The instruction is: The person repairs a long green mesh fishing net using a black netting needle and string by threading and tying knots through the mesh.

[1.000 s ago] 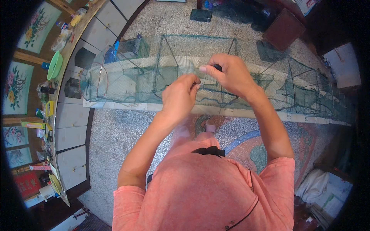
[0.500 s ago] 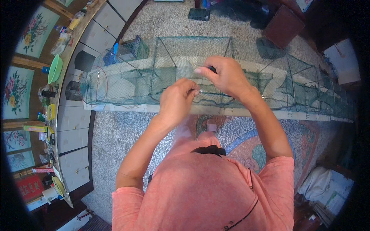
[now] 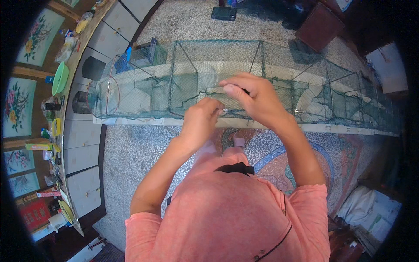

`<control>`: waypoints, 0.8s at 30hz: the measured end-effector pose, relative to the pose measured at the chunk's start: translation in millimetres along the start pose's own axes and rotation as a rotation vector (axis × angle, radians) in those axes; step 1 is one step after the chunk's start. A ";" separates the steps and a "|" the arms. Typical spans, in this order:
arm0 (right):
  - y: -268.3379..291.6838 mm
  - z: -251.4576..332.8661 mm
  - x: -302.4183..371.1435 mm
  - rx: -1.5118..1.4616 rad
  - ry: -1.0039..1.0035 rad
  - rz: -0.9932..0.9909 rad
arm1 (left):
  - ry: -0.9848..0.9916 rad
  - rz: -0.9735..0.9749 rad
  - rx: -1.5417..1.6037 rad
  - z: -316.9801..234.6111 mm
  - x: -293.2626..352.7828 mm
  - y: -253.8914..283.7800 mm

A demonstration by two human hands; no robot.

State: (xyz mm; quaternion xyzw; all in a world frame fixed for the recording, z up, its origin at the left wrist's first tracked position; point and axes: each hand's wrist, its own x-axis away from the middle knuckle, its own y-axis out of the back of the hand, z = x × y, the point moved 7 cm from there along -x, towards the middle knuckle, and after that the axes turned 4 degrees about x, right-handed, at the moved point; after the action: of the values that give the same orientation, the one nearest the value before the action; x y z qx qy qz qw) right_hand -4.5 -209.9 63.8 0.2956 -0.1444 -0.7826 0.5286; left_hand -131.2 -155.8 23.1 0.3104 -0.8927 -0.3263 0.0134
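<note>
A long green mesh fish trap [image 3: 218,52] on dark rod frames stretches from left to right in front of me. Over its near side, my left hand [image 3: 202,117] is closed in a pinch. A small shiny metal piece [image 3: 222,110] pokes out from its thumb and forefinger, close to the net's dark cord. Just to the right and slightly farther off, my right hand [image 3: 253,94] is curled above the mesh. Its fingers close around a small dark object [image 3: 245,91], mostly hidden in the grip.
Beneath the trap runs a long pale board [image 3: 144,121]. A red hoop [image 3: 118,87] shows at the trap's left end, with a blue crate [image 3: 150,50] behind. Along the left, a cluttered counter holds a green basin [image 3: 60,78]. A brown box [image 3: 320,24] sits far right.
Both hands have come a little nearer to me, the right one more plainly. The left keeps its pinch on the shiny piece.
</note>
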 end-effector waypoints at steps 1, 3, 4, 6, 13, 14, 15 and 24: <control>-0.8 -5.3 3.3 -0.137 -0.041 -0.035 | -0.009 -0.010 -0.002 -1.9 -0.1 0.4; 2.2 -9.6 9.0 -0.370 -0.208 -0.054 | 0.008 -0.006 0.016 1.4 1.0 -2.6; 8.6 -5.2 12.6 -0.467 -0.335 -0.036 | 0.018 -0.003 0.023 3.7 2.0 -2.7; 14.8 -5.4 17.4 -0.621 -0.425 -0.060 | -0.008 -0.011 -0.002 1.4 1.4 -1.3; 55.0 8.4 11.2 -0.777 -0.228 -0.376 | -0.027 -0.018 -0.017 0.1 2.6 -1.5; 55.1 15.2 7.2 -0.793 -0.200 -0.364 | -0.022 -0.014 -0.011 0.7 3.2 -1.5; 56.0 23.2 3.3 -0.807 -0.170 -0.356 | -0.022 -0.008 -0.005 -0.1 2.8 -1.7; 19.3 94.8 -12.2 -0.819 0.049 -0.086 | -0.024 -0.043 -0.039 -2.2 2.7 0.1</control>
State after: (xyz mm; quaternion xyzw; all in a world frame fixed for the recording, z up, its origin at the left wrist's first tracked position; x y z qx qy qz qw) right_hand -45.2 -214.6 152.2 0.0852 0.2043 -0.7892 0.5728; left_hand -132.9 -158.5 24.4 0.3250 -0.8795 -0.3477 0.0018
